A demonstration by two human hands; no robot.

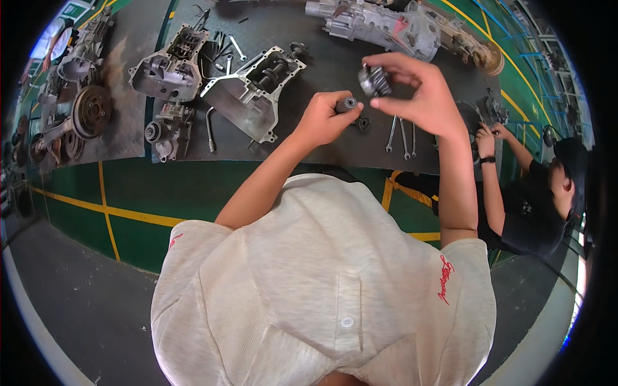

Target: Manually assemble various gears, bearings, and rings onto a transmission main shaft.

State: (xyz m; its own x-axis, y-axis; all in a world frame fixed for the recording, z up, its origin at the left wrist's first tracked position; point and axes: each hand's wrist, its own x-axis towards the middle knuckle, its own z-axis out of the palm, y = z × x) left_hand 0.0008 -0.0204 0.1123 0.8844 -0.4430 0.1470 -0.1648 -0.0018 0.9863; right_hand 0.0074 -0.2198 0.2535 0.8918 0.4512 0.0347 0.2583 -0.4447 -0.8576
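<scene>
While the splined shaft (347, 104) is gripped in the closed left hand (323, 118), the gear (376, 82) is held by curved fingers of the right hand (423, 95), just apart from the shaft's exposed end, to its upper right.

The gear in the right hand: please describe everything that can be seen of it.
The gear looks like grey metal, short and round, with dark slanted teeth on its right part and a shinier left part. The right hand holds it between thumb and fingers, raised over the table, near the shaft.
</scene>
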